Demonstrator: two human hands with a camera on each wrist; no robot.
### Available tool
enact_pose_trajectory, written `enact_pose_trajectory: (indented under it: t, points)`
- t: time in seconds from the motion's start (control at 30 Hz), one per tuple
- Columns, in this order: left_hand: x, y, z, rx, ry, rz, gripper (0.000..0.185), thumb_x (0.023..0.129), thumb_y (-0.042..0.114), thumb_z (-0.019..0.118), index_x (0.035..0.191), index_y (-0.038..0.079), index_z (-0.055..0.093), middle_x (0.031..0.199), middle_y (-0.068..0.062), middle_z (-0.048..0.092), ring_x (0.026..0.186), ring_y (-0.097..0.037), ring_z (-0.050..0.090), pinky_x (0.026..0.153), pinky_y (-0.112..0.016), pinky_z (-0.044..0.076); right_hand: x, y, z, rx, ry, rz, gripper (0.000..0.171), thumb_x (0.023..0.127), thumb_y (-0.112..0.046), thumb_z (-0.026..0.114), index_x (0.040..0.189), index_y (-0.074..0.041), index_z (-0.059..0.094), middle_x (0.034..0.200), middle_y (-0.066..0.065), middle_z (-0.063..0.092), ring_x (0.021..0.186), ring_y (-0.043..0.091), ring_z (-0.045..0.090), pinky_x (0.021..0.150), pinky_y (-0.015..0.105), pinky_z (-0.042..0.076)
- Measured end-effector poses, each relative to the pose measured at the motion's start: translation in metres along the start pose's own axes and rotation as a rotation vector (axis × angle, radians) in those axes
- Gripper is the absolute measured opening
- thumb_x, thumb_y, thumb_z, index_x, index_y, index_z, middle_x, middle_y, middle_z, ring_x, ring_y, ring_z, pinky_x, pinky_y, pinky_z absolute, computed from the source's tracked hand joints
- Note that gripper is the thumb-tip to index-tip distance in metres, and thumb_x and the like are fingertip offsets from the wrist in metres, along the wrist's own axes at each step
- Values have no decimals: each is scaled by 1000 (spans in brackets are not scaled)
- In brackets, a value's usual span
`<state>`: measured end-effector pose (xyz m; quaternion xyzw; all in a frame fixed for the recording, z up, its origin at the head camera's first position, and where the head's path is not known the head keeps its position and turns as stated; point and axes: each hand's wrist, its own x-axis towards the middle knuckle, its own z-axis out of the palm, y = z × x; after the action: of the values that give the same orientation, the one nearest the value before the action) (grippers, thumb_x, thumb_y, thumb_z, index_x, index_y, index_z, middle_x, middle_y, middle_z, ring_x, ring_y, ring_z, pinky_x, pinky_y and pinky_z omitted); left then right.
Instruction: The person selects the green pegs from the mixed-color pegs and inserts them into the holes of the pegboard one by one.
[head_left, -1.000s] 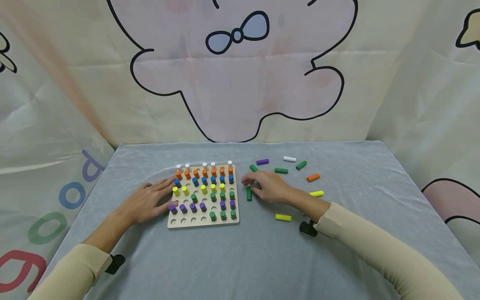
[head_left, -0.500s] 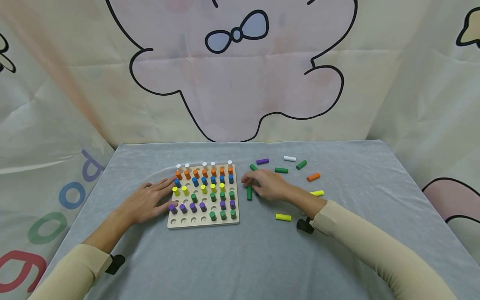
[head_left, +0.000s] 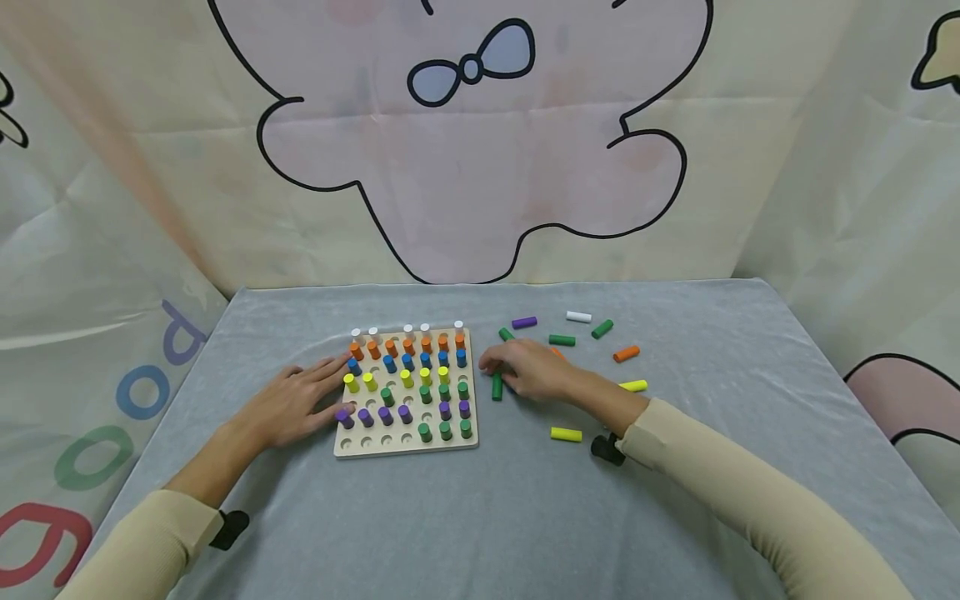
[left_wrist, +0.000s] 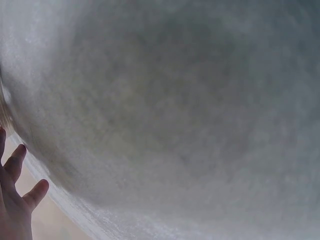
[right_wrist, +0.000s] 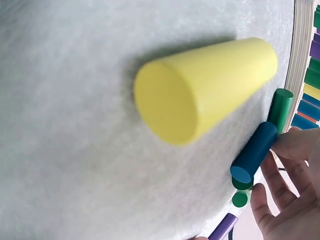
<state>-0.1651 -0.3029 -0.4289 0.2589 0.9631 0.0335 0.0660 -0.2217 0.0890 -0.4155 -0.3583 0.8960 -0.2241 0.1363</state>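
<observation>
A light wooden pegboard (head_left: 375,451) with rows of coloured pegs lies on the cloth. My left hand (head_left: 294,403) rests at its left side, fingers spread and thumb at the lower left purple peg (head_left: 345,419). In the left wrist view, part of that left hand (left_wrist: 17,200) shows. My right hand (head_left: 536,371) is low over the cloth just right of the board, its fingers curled. In the right wrist view, its thumb and fingertips meet a blue peg (right_wrist: 254,152), seemingly pinched; the head view hides this peg. A green peg (head_left: 497,387) lies beside the thumb.
Loose pegs lie right of the board: yellow (head_left: 566,434), purple (head_left: 524,322), white (head_left: 579,317), orange (head_left: 626,354) and several green ones, one being a green peg (head_left: 562,340). Fabric walls with printed drawings surround the grey-blue cloth (head_left: 420,525).
My right hand and forearm have shifted very slightly. The left hand, the pegboard and the loose pegs stay in place.
</observation>
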Motion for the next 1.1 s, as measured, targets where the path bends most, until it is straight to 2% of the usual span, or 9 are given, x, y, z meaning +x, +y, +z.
enact_pose_trajectory:
  t: [0.33, 1.1]
  points:
    - [0, -3, 3, -5, 20, 17, 74, 101, 53, 47, 153, 3, 35, 161, -16, 29, 141, -39, 38, 103, -66, 36, 0, 2, 0, -33, 9, -44, 34, 91, 5, 64, 122, -10, 68, 110, -1, 70, 104, 13, 63, 93, 33, 50]
    - [-1, -1, 1, -4, 13, 15, 74, 101, 54, 47, 153, 3, 36, 160, -17, 29, 141, -40, 38, 103, -66, 35, -6, -4, -12, 0, -20, -1, 36, 92, -2, 67, 127, -11, 66, 115, 0, 69, 106, 14, 61, 95, 35, 50]
